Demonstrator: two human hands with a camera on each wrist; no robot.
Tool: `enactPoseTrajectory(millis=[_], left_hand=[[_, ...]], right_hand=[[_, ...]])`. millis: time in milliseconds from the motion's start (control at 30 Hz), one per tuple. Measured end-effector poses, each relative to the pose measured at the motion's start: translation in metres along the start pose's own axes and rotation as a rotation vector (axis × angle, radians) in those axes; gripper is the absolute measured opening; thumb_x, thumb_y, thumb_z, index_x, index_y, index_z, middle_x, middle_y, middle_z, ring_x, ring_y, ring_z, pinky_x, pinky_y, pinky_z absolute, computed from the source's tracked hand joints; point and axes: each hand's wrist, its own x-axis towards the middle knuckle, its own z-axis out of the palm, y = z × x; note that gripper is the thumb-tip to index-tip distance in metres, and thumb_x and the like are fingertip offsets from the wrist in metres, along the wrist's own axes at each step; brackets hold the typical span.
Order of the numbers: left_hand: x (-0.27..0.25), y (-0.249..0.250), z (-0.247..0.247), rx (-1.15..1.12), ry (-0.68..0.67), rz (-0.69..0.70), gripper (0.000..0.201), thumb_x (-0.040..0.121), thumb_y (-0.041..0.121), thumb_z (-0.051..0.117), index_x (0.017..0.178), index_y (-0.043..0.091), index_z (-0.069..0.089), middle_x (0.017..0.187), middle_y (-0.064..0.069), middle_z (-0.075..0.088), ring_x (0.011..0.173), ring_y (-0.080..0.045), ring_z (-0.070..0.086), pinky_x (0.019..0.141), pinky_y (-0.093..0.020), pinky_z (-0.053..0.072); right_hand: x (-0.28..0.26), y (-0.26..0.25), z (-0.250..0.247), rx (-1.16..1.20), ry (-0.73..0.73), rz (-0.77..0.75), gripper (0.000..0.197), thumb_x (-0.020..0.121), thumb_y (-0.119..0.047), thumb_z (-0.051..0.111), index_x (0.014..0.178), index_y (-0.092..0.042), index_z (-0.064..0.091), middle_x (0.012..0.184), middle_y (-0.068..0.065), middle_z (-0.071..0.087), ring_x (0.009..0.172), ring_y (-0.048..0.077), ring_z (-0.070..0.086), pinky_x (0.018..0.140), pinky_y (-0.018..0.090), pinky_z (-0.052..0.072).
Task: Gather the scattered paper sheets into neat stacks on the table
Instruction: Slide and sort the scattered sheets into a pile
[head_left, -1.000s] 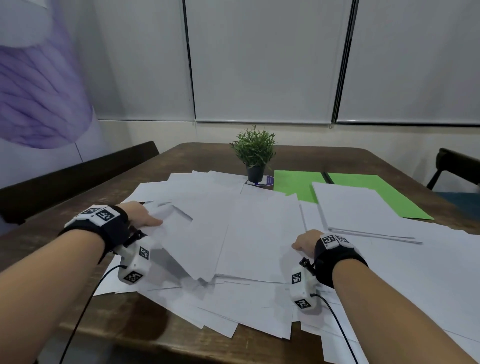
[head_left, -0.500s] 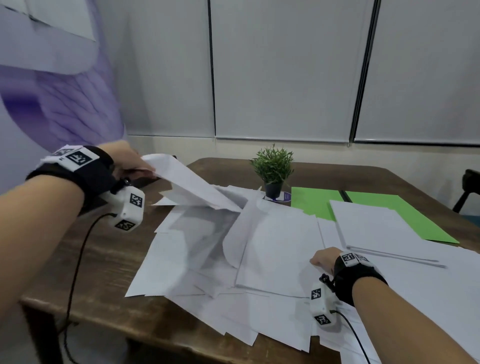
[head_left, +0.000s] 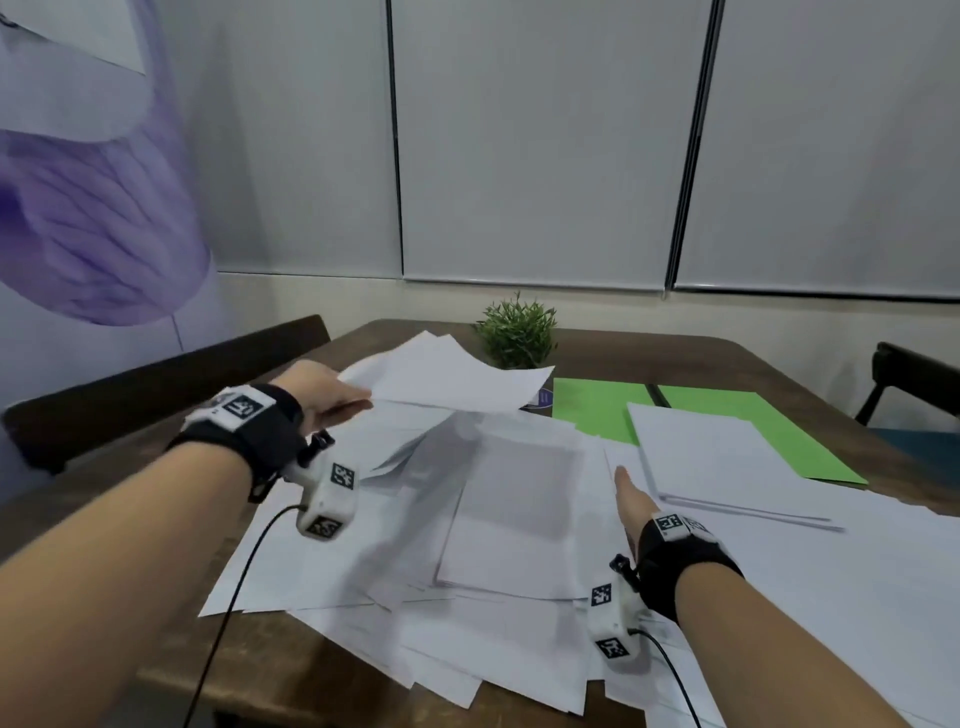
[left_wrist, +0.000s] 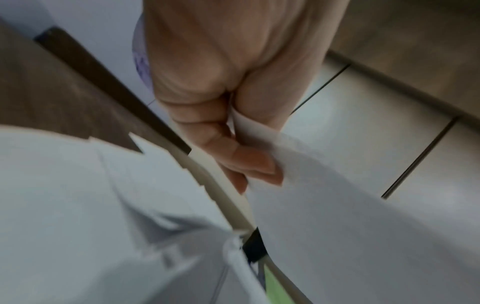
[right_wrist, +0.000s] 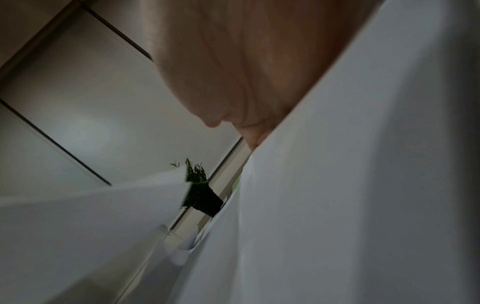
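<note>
Fingers (left_wrist: 244, 162) of my left hand (head_left: 324, 395) pinch corner of raised sheets (head_left: 452, 382), two edges showing, long axis running rightward from my grip, above scattered paper sheets (head_left: 509, 519), too many to count. My right hand (head_left: 631, 501) lies flat, fingers straight, on paper. One neat stack (head_left: 711, 457) just right of it, pointing away. One potted plant (head_left: 517, 332) beyond. Two green sheets (head_left: 592, 405).

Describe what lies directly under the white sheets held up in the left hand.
Under the lifted sheets, pinched by the left hand, lie more loose white sheets in its shadow on the wooden table. The lifted paper hides the plant's pot.
</note>
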Motion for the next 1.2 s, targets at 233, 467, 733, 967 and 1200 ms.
enactPoseTrajectory(millis=[233,467,733,967,1200], left_hand=[[0.002,-0.086,0.092,0.059,-0.136,-0.213,0.027,0.080,0.007,0.075,0.094,-0.007,0.057,0.083,-0.014,0.063,0.069,-0.026,0.063,0.048,-0.032,0.058],[0.020,-0.087,0.101,0.473,-0.085,-0.184,0.052,0.082,0.051,0.066,0.102,0.003,0.062,0.083,-0.008,0.056,0.068,-0.023,0.053,0.061,-0.029,0.046],[0.073,-0.095,0.079,0.535,0.223,-0.124,0.099,0.062,0.044,0.085,0.138,0.010,0.033,0.139,-0.017,0.032,0.120,-0.034,0.044,0.099,-0.045,0.045],[0.095,-0.105,0.083,0.671,0.079,-0.040,0.051,0.082,0.039,0.070,0.119,0.005,0.062,0.123,-0.014,0.061,0.112,-0.031,0.057,0.096,-0.035,0.047],[0.096,-0.094,0.070,0.770,0.196,-0.006,0.036,0.092,0.032,0.057,0.104,0.001,0.069,0.113,-0.017,0.066,0.105,-0.032,0.059,0.089,-0.033,0.047]], right_hand=[[0.095,0.026,0.009,0.149,-0.055,-0.030,0.155,0.023,-0.108,0.012,0.146,-0.017,0.040,0.152,0.009,0.038,0.138,0.028,0.038,0.118,0.043,0.022],[0.009,0.003,-0.001,-0.046,-0.066,-0.069,0.084,0.073,-0.072,0.060,0.130,-0.010,0.055,0.132,0.012,0.057,0.116,0.031,0.057,0.097,0.034,0.047],[-0.025,-0.016,-0.005,-0.554,-0.022,-0.041,0.063,0.080,-0.052,0.070,0.128,-0.013,0.057,0.132,0.005,0.059,0.117,0.025,0.057,0.097,0.030,0.046],[-0.013,-0.018,-0.008,-0.655,-0.022,-0.055,0.061,0.080,-0.052,0.070,0.127,-0.015,0.059,0.130,0.005,0.061,0.116,0.025,0.058,0.098,0.030,0.046],[-0.011,-0.020,-0.007,-0.668,-0.032,-0.074,0.061,0.080,-0.052,0.071,0.127,-0.014,0.058,0.129,0.005,0.060,0.115,0.025,0.057,0.095,0.029,0.045]])
